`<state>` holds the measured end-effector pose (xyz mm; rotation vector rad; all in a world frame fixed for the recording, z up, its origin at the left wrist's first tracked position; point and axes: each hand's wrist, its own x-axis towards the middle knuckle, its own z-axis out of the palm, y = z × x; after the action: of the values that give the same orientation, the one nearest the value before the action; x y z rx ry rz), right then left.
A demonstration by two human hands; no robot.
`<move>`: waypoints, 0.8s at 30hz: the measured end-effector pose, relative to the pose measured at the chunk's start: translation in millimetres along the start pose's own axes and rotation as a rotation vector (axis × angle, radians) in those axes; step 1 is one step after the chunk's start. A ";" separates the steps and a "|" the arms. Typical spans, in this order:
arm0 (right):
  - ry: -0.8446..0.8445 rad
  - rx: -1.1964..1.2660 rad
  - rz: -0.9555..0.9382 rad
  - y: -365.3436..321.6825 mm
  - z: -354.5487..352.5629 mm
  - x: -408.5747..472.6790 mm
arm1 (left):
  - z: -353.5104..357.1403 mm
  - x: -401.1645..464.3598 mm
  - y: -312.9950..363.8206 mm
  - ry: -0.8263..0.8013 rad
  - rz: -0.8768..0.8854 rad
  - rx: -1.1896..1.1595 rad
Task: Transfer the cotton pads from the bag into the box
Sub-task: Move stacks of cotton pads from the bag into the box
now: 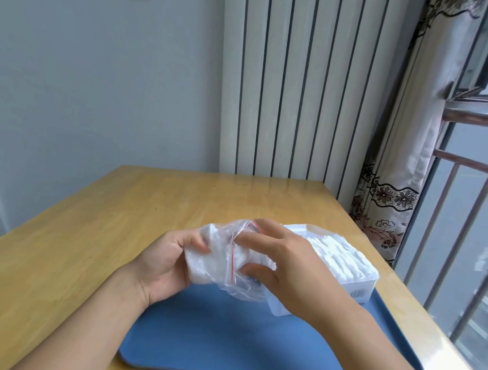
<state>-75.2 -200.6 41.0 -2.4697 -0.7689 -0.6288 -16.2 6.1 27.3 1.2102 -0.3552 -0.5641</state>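
A clear plastic zip bag (226, 274) with a red seal line holds white cotton pads (207, 259). My left hand (163, 264) grips the bag's closed end from the left. My right hand (285, 265) reaches into the bag's open mouth, its thumb and fingers pinching a clump of pads there. Just behind and to the right stands a white plastic box (362, 282), and a row of white pads (338, 256) stands packed in it. Both hands hover over the blue tray (234, 342).
The tray lies on a wooden table (79, 227). Behind the table stands a white ribbed radiator (293, 84). A patterned curtain (399, 172) and a window with metal bars (473, 241) line the right side, close to the table edge.
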 end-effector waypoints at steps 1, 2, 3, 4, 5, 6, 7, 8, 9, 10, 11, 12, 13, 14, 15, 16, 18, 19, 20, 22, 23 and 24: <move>-0.007 0.012 0.007 -0.8 0.8 0.2 | 0.2 -0.1 0.2 0.012 0.002 0.005; -0.021 0.018 0.020 -1.4 1.1 0.1 | 1.3 -0.3 0.2 0.018 0.000 0.019; -0.040 0.016 0.035 -1.6 1.1 -0.2 | 2.7 -1.1 0.1 0.016 -0.007 0.040; -0.060 0.012 0.054 -1.9 1.1 -0.4 | 3.0 -1.0 -0.2 0.019 -0.016 0.066; -0.076 0.014 0.072 -1.6 0.2 -0.6 | 3.8 -1.1 -0.3 0.026 -0.025 0.085; -0.094 0.025 0.085 -1.1 -1.2 -0.8 | 3.4 -1.1 -0.4 0.038 -0.033 0.093; -0.115 0.031 0.090 0.2 -2.3 -1.2 | 2.9 -1.5 0.2 0.046 -0.038 0.094; -0.138 0.030 0.087 1.3 -3.1 -1.4 | 1.5 -2.1 0.9 0.051 -0.041 0.099; -0.159 0.021 0.084 2.4 -3.9 -2.0 | 0.5 -2.9 1.2 0.052 -0.044 0.114; -0.173 0.013 0.085 2.9 -4.8 -2.2 | 0.5 -4.1 1.4 0.052 -0.045 0.135; -0.175 0.016 0.090 3.0 -5.8 -1.9 | 1.0 -4.9 1.7 0.049 -0.041 0.147; -0.161 0.036 0.097 2.9 -7.1 -1.3 | 1.7 -5.1 2.1 0.049 -0.034 0.144; -0.132 0.064 0.097 3.2 -7.6 -0.6 | 2.4 -5.2 2.5 0.049 -0.027 0.129; -0.100 0.088 0.091 3.2 -8.1 0.3 | 3.1 -4.9 3.8 0.055 -0.022 0.112; -0.072 0.102 0.079 3.9 -8.1 0.9 | 3.3 -4.4 4.7 0.064 -0.019 0.099; -0.047 0.110 0.056 5.4 -7.0 1.3 | 3.0 -3.8 5.7 0.076 -0.019 0.090; -0.004 0.118 0.027 8.6 -3.4 0.6 | 1.8 -3.2 6.8 0.093 -0.022 0.066; 0.024 0.128 0.023 9.3 -2.2 0.3 | 0.9 -3.1 6.7 0.095 -0.024 0.049; 0.053 0.149 0.023 9.9 -1.3 0.3 | 1.2 -3.2 7.1 0.090 -0.026 0.028; 0.110 0.239 0.025 11.2 -1.1 0.7 | 1.5 -3.6 7.8 0.074 -0.027 -0.006; 0.136 0.306 0.030 10.1 -2.0 1.4 | 1.1 -3.4 8.4 0.063 -0.025 -0.013; 0.157 0.398 0.044 8.3 -3.8 1.7 | 1.1 -3.3 8.9 0.052 -0.021 -0.013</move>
<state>-69.9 -208.1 42.4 -2.0445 -0.7000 -0.5817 -17.5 9.4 36.2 1.2153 -0.2942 -0.5512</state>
